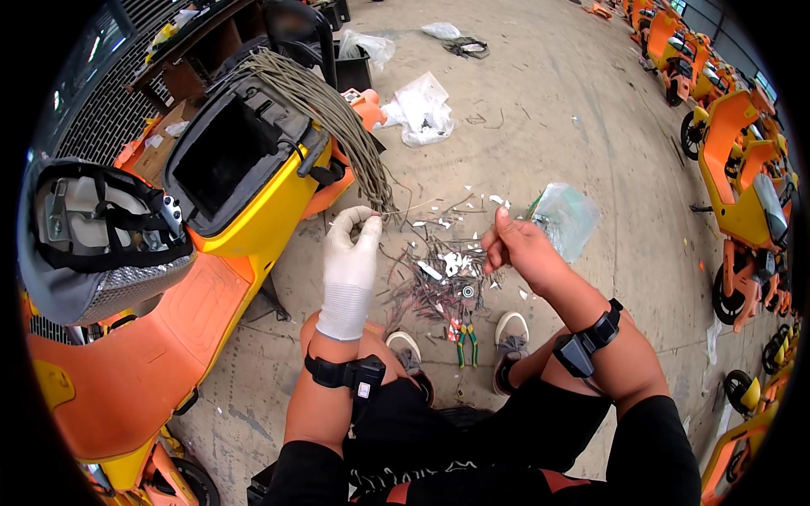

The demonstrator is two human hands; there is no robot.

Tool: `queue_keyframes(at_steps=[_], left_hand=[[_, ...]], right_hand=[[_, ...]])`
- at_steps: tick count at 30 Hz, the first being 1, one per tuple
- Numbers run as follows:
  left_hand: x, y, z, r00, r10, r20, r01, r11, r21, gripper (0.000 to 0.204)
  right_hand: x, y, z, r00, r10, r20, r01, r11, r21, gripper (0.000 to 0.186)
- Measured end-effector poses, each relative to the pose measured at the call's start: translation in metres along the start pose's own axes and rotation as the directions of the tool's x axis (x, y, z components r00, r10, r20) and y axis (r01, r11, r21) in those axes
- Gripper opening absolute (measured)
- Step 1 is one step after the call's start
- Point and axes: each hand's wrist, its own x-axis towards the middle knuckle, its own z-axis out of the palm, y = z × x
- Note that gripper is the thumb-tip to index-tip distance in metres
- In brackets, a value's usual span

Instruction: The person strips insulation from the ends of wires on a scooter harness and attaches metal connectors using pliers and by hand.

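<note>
A thick bundle of grey-brown cables [316, 101] drapes over the yellow scooter's open box, its loose ends hanging toward me. My left hand [350, 249], in a white knit glove, is closed with thumb and forefinger pinched at those ends. What exactly lies between the fingertips is small and partly hidden. To the right, my bare right hand [527, 249] is raised above the floor, thumb up and apart from its loosely curled fingers. I see nothing in its grip. A white scrap [498, 200] shows just past the thumb tip. Below the hands lies a pile of cable offcuts [430, 287] and white bits.
Green-handled pliers [467, 344] lie between my shoes. Beyond my right hand is a clear plastic bag [567, 221]. The yellow-orange scooter [261, 219] stands close on my left, a grey basket [110, 244] on it. More orange scooters [730, 152] line the right side.
</note>
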Motion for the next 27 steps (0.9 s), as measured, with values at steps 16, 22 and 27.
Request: queue_keyframes(at_steps=[16,22,27], left_hand=[[0.001,-0.010,0.000,0.859,-0.268,0.437,0.437,0.827,-0.352,0.019],[0.003,-0.014,0.001,0.760,-0.307,0.573,0.601,0.666,-0.441,0.013],[0.004,-0.015,-0.001,0.757,-0.307,0.578,0.608,0.655,-0.449,0.013]], right_hand=[[-0.005,-0.008,0.010,0.554,-0.802,0.223,0.561,0.161,-0.812,0.055],[-0.001,-0.008,0.012,0.426,-0.872,0.241,0.628,0.093,-0.773,0.023],[-0.002,-0.012,0.013,0.415,-0.889,0.193,0.641,0.135,-0.756,0.011]])
